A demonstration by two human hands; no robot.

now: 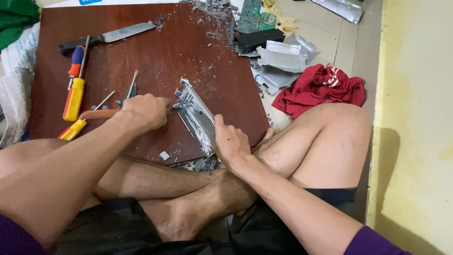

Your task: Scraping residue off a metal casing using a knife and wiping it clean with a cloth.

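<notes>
Metal bracket [197, 115] steadied by right hand [230, 140], left hand [144, 112] clenching tool, screwdrivers [74, 92], knife [109, 37] nearby

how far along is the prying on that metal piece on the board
Done, by the look of it: grey chips litter the wooden board, and stripped metal housings and circuit boards lie beyond it. In hand: the right hand steadies a bent metal strip while the left hand drives a tool into its upper end. Left: the strip is in one piece, debris clinging to it.
</notes>
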